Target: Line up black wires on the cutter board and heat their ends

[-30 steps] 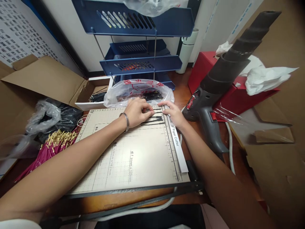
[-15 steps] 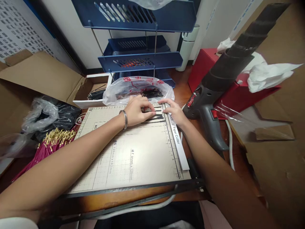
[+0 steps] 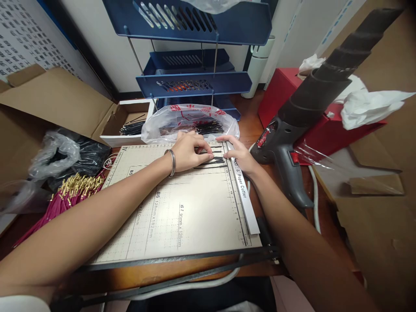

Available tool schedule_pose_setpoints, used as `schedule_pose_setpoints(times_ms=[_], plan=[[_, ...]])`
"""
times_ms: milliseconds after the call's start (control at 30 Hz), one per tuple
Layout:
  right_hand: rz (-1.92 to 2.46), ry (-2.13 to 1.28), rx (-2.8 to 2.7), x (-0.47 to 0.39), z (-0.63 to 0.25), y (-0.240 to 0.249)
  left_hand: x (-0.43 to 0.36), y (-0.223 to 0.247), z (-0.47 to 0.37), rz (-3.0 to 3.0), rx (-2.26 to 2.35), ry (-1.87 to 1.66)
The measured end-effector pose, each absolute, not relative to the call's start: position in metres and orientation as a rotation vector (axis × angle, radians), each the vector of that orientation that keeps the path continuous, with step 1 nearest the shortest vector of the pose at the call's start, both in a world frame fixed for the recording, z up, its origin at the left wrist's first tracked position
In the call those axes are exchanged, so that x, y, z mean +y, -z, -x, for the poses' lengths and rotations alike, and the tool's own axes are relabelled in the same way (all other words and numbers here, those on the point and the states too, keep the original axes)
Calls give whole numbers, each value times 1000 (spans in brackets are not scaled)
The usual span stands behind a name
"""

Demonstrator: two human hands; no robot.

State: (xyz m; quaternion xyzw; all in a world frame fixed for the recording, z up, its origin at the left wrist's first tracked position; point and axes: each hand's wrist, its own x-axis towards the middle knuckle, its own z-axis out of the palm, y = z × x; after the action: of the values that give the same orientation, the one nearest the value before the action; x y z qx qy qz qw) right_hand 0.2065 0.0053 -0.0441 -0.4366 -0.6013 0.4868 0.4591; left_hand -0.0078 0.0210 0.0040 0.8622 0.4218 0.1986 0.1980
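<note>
Cords, thin and black, lie side by side across the upper right part of a paper cutter board, their ends close to the printed scale beside the white strip. The left hand rests over them, its grip narrow, thumb and fingers bent together at the cords; whether a cord is actually pinched there cannot be told. The right hand sits at the top of the strip, its grip wider, thumb and forefinger parted near the cord ends, with no cord plainly held. The step in hand looks like laying the cords straight and bringing their ends level by fingertip. Any further shift seems to call for a light, small push along one cord, with the others left undisturbed and the board steady. Just beyond the hands, a clear plastic bag contains more black cords, and a white box beside it has another bunch. Maroon cords with gold tips lie left of the board, and a heat gun stands to the right.
</note>
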Motion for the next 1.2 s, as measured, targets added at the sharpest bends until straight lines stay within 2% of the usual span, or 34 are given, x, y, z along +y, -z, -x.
schedule_pose_setpoints(times_ms=[1200], plan=[[1113,-1159,-1520,4,-209,45,26,1,10,-2396,1105,-645]])
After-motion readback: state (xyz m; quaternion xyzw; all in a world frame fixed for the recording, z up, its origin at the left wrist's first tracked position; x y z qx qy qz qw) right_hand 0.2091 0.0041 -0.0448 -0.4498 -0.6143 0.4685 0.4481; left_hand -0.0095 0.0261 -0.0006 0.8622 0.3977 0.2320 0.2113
